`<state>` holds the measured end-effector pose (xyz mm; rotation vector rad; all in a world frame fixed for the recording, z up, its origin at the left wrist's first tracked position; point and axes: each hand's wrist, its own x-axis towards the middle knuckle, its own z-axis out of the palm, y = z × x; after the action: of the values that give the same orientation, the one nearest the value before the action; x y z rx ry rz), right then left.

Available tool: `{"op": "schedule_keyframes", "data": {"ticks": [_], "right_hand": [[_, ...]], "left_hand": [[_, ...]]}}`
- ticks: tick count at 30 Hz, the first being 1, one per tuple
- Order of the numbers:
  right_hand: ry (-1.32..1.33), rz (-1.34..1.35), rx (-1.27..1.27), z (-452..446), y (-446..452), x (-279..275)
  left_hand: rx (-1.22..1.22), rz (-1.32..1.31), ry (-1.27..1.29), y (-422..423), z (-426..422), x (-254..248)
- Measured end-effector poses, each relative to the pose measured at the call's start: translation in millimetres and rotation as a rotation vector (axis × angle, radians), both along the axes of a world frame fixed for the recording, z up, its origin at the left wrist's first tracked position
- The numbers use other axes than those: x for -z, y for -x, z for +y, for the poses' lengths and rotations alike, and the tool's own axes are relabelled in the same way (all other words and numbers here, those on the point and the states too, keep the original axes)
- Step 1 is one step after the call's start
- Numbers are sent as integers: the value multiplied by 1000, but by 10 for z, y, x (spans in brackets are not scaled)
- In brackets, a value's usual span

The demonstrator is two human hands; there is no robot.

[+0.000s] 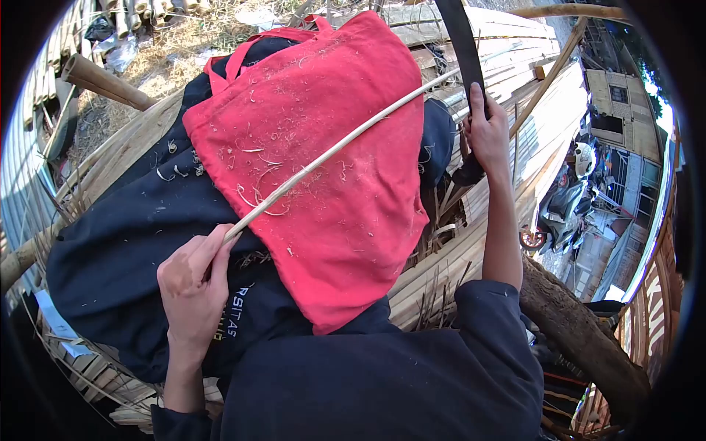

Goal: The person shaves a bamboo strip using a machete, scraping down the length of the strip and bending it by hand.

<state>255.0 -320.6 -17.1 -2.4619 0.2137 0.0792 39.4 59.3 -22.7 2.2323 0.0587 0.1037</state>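
My left hand [197,275] is closed around the near end of a long, pale bamboo strip [323,157]. The strip slants up and to the right across a red cloth bag [346,213] spread over my lap, which is scattered with thin curled shavings [268,167]. In my right hand [487,132] is a machete with a wide dark blade [461,44] pointing up. The strip's far end passes close to the blade; whether they touch I cannot tell. My right fingers partly hide the machete's handle.
Split bamboo slats [507,44] lie in piles to the right and beyond my legs. A thick log [581,323] stands at my right side. A cut bamboo pole [110,84] juts in at the left. Farther right is a parked motorbike [566,209].
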Motion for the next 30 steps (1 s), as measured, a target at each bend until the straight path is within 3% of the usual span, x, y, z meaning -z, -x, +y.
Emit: {"op": "schedule_keyframes", "data": {"ticks": [4,7,8,9,11,15,17,21,23,25,27,30], "right_hand": [[-64,116,2,236,234,-31],[-141,26,-294,629,730,14],[-118,160,-360,682,844,-65],[-32,71,-511,707,892,-97],[4,22,-531,636,870,-101],[-23,16,-86,336,470,-115],[34,-17,-35,313,402,-130],[-67,65,-313,660,864,-81],[15,25,-412,623,900,-49],[58,140,-330,575,769,-195],[-25,12,-204,440,602,-80],[4,32,-254,492,621,-75]], "left_hand": [[-12,93,9,-10,-42,-91],[-15,115,59,-116,-127,-34],[-30,130,116,-151,-170,13],[-46,145,173,-165,-212,42],[-58,153,215,-150,-251,74],[-43,178,152,-89,-148,59],[-40,113,199,-107,-190,75],[-47,141,204,-223,-336,-17],[-22,162,173,-217,-315,-21],[-45,167,196,-134,-304,-2],[-40,172,182,-101,-231,14],[-24,148,214,-143,-274,100]]}}
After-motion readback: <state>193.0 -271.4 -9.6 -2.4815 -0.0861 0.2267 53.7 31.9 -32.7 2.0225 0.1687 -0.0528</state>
